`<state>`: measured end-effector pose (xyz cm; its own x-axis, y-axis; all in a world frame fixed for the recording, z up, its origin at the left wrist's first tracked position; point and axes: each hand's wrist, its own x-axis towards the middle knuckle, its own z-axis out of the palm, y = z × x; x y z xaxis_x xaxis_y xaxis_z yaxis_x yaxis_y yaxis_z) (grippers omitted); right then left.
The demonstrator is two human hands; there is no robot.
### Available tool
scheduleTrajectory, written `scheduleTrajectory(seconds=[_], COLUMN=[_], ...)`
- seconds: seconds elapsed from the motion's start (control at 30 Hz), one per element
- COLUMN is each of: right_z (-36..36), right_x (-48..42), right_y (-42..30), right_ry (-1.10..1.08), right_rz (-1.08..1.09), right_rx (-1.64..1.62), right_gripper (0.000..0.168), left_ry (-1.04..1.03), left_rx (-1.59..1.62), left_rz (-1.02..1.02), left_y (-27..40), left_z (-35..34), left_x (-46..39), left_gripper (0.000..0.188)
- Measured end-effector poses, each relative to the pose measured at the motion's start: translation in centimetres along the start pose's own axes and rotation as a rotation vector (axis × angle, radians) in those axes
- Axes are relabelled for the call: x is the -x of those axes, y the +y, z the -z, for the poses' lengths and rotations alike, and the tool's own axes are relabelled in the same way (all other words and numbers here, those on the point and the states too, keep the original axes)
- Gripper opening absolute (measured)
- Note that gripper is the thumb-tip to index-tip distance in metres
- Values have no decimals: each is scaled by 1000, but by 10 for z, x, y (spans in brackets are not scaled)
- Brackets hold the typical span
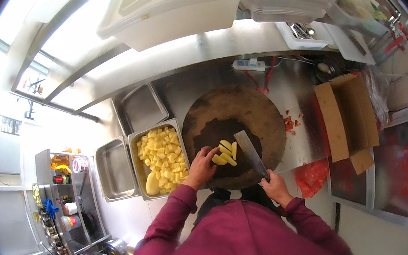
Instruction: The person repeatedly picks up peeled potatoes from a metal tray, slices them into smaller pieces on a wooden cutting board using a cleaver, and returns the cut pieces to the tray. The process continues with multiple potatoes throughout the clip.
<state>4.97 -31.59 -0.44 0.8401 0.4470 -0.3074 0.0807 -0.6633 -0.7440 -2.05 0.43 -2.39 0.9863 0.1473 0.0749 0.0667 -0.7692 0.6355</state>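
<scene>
On the round wooden chopping block (pixel 267 116) lie several peeled potato pieces (pixel 226 151), cut lengthwise, on a dark wet patch. My left hand (pixel 203 166) is at their left side, its fingertips close to or touching the nearest pieces; the fingers are partly spread, and whether they grip one cannot be told. My right hand (pixel 274 187) holds a cleaver (pixel 251 154) by its handle, the blade resting on or just above the block, right of the pieces. Left of the block stands a steel pan of potato cubes (pixel 161 155), with a larger peeled potato (pixel 152 183) at its near left corner.
Two steel pans (pixel 115 169) (pixel 140 106) holding no food adjoin the potato pan. Behind the block lies a power strip (pixel 248 65). Red scraps (pixel 288 124), an open cardboard box (pixel 354 109) and a red plastic bag (pixel 311 179) are at the right. Plastic tubs (pixel 179 19) stand on the shelf above.
</scene>
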Motion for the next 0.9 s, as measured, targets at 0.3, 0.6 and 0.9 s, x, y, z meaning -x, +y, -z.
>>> scheduleTrajectory(seconds=[0.3, 0.6, 0.9], right_z=[-3, -8, -6], right_x=[12, 12, 7], right_y=[21, 22, 24], right_ry=[22, 2, -46], right_rz=[-44, -62, -58], right_rx=[-27, -22, 7], right_gripper=[27, 29, 31], left_ry=[-93, -103, -51], left_rx=[31, 93, 71], left_rz=[24, 65, 35], left_y=[-13, 3, 27], left_z=[-19, -28, -6], left_x=[0, 10, -1], left_gripper=[55, 55, 47])
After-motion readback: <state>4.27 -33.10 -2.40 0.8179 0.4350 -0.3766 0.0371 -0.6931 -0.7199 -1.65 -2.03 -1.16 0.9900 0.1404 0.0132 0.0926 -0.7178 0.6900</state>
